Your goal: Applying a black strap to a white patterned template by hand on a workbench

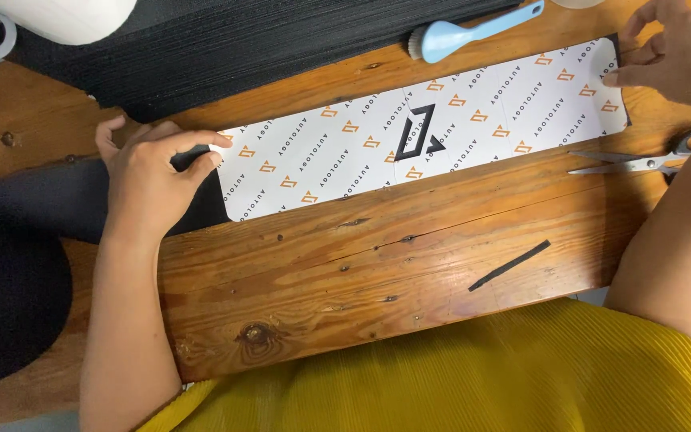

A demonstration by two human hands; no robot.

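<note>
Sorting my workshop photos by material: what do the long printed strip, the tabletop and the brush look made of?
Printed strip: glossy white paper backing, apparently, over a black sheet. Tabletop: varnished wood, with visible knots and grain. Brush: smooth light-blue plastic, probably.

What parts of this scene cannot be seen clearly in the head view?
- Long white printed sheet: its left end lies under the left hand; its right corner under the right hand.
- Silver metal scissors: handles hidden behind the right forearm.
- White plastic container: cut off by the top edge.
- Light blue plastic brush: bristles mostly out of sight.
</note>
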